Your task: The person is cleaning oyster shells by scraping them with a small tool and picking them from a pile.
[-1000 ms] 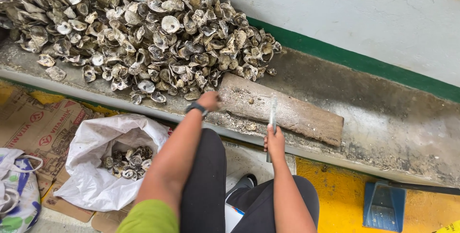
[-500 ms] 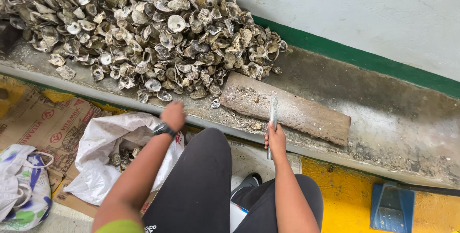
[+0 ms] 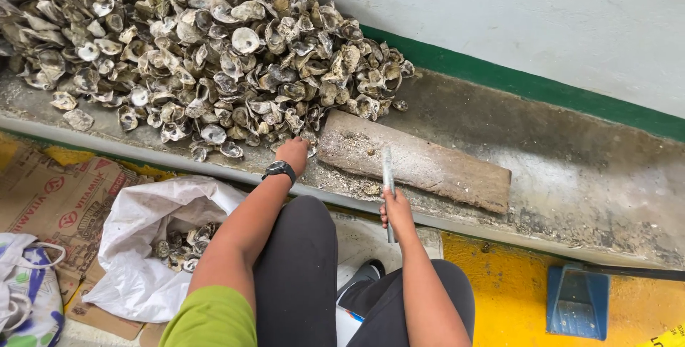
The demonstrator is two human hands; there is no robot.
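Half a second ago my left hand (image 3: pixel 294 153) was down over the crumpled white plastic sack (image 3: pixel 146 236) beside my left knee; now it has come back up to the near edge of the big heap of grey, rough oyster shells (image 3: pixel 200 54) on the concrete ledge (image 3: pixel 571 169). It rests with the fingers curled down among the lowest shells, and I cannot tell whether they have closed on one or are only touching. A black wristwatch (image 3: pixel 279 170) sits on that wrist, and the forearm runs straight up from my knee. My right hand (image 3: pixel 397 211) has barely moved: it is wrapped around the lower end of a long, thin, pale metal blade (image 3: pixel 388 176), held nearly upright with the tip resting on the worn, crusted wooden board (image 3: pixel 414 163) just right of my left hand. I judge this to be the pick-up step of shucking or sorting: one shell has gone into the sack, which shows more shells inside, and the next is being chosen. What follows would call for a firm pinch on a single shell at the pile's edge, then a short carry to the right onto the board, under the waiting blade, without dragging neighbouring shells off the ledge. Flattened brown cardboard (image 3: pixel 43 190) lies under the sack, to my far left.
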